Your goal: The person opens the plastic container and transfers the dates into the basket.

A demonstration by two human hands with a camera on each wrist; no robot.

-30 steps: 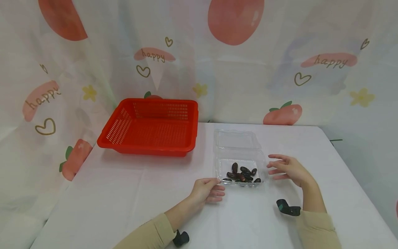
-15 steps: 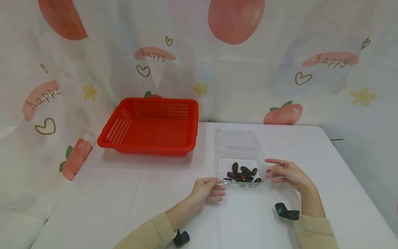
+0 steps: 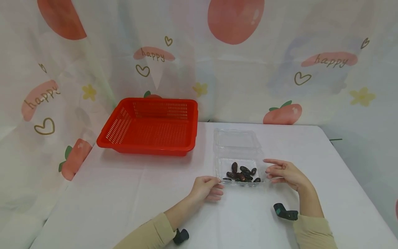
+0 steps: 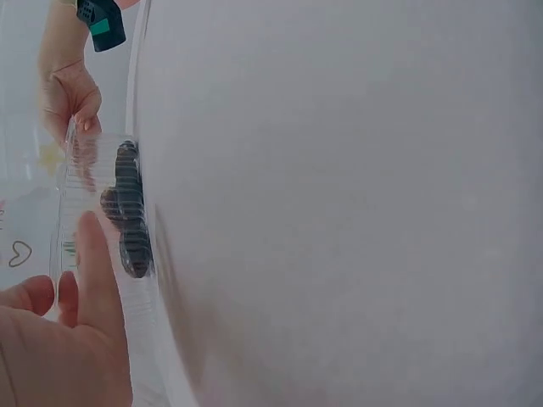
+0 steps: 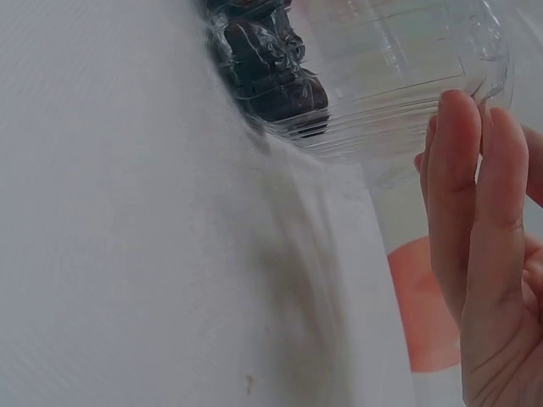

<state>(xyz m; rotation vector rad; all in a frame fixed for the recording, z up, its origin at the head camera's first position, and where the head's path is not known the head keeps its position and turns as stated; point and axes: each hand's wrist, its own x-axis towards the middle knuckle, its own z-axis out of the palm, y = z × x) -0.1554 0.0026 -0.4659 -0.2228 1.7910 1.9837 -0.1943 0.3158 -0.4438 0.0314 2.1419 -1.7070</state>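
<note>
A clear plastic clamshell box stands with its lid folded back, away from the person. Several dark brown dates lie heaped in its base. My left hand pinches the near left corner of the rim, its other fingers loose below. At the right side, my right hand has its fingertips on the rim. The right wrist view shows its fingers right at the ridged clear wall, the thumb mostly hidden. In the left wrist view, one left finger lies along the box's front.
A red slotted plastic basket stands at the back left of the white-covered table. Behind hangs a printed curtain. Black wrist cameras stick out beside both forearms.
My right hand has moved left and slightly down, its fingers coming to the box's right rim. The left hand, the box and the dates stay nearly where they were.
</note>
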